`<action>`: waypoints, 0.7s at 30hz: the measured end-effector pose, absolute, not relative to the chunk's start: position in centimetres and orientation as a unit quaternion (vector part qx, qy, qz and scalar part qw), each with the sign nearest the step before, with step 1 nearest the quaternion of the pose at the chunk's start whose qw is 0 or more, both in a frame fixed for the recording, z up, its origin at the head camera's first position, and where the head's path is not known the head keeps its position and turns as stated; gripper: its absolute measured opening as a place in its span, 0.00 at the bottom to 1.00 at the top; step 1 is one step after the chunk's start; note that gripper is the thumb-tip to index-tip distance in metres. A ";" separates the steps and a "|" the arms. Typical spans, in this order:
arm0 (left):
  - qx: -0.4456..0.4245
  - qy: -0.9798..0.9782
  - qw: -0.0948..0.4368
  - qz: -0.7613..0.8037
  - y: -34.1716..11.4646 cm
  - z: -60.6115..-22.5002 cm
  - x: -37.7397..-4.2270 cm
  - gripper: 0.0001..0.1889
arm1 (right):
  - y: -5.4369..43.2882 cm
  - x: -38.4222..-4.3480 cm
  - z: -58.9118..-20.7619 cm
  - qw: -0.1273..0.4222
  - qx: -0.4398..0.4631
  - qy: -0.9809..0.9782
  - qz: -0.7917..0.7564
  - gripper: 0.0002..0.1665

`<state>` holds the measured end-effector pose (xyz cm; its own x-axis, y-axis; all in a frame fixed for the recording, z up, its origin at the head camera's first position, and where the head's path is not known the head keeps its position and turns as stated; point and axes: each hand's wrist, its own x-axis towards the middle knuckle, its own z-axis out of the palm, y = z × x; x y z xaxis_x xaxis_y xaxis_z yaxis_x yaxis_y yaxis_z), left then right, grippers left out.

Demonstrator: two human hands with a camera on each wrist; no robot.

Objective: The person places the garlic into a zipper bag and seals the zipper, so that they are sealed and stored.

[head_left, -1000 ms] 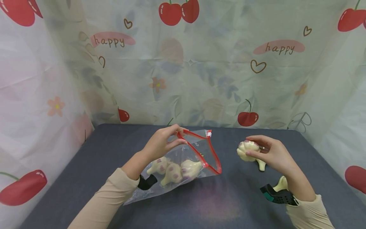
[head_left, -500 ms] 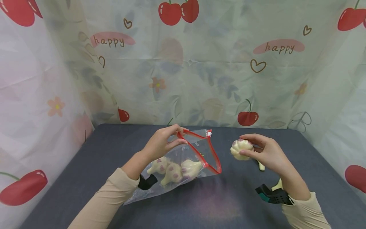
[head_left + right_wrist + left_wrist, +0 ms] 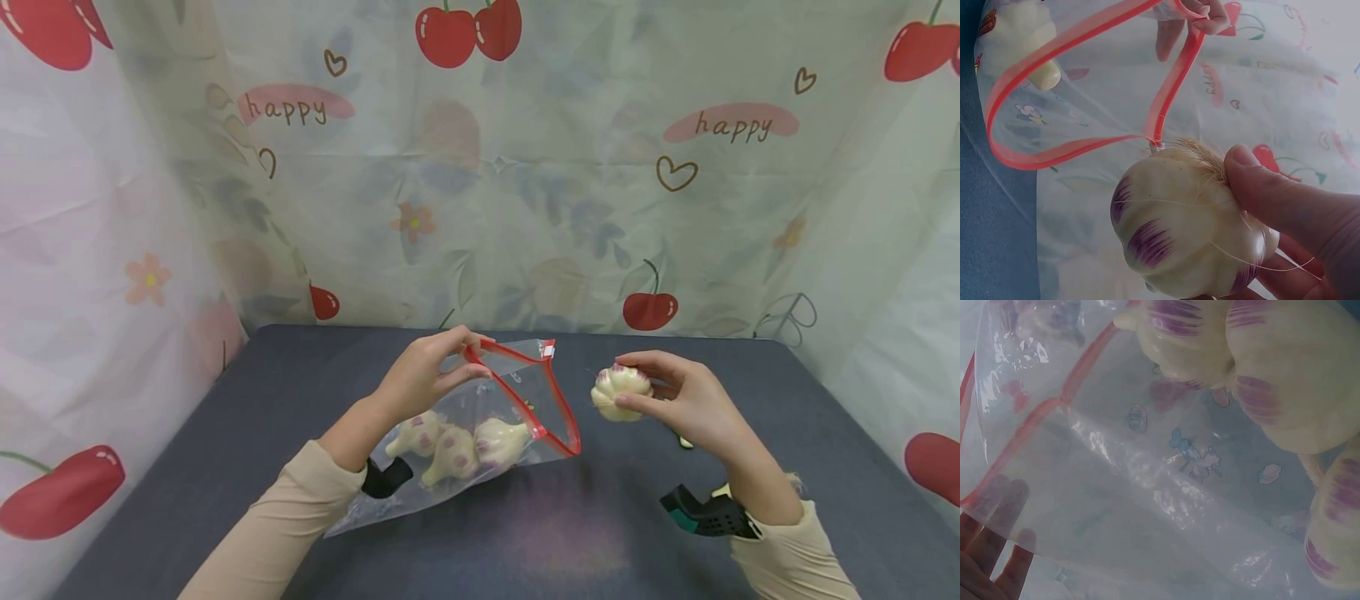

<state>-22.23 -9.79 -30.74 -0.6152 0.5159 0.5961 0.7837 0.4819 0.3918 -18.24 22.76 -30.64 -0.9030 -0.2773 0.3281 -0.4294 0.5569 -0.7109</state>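
Observation:
My left hand (image 3: 427, 371) pinches the upper rim of a clear zip bag (image 3: 457, 496), whose mouth, edged in red, gapes toward the right. Inside the bag lie several garlic bulbs (image 3: 453, 454), cream with purple patches; in the left wrist view garlic bulbs (image 3: 1297, 369) show close up. My right hand (image 3: 693, 404) holds another garlic bulb (image 3: 621, 393) between thumb and fingers, a short way right of the bag's mouth. Its root tuft (image 3: 1200, 156) faces the thumb in the right wrist view, where the red rim (image 3: 1060, 153) appears just beyond it.
Below and behind my right hand, pale garlic stems (image 3: 686, 442) show on the dark table (image 3: 570, 533); the wrist strap (image 3: 708, 512) partly covers one. A printed curtain (image 3: 495, 208) surrounds the table at the back and sides.
My right hand has moved left with the garlic bulb, bringing it closer to the bag's mouth. The left hand and bag have stayed in place.

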 end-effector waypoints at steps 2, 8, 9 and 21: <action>-0.388 -0.837 0.205 -0.327 -9.8 -30.8 -22.3 0.13 | 22.7 -18.3 -30.7 0.090 0.204 -0.877 0.426 0.24; -0.387 -0.838 0.208 -0.323 -9.8 -30.8 -22.2 0.13 | 22.2 -18.3 -30.8 0.084 0.218 -0.864 0.445 0.24; -0.386 -0.839 0.208 -0.323 -9.8 -30.8 -22.2 0.13 | 22.1 -18.3 -30.8 0.082 0.219 -0.863 0.448 0.24; -0.386 -0.838 0.208 -0.326 -9.8 -30.8 -22.3 0.13 | 21.1 -18.5 -31.0 0.074 0.234 -0.854 0.459 0.24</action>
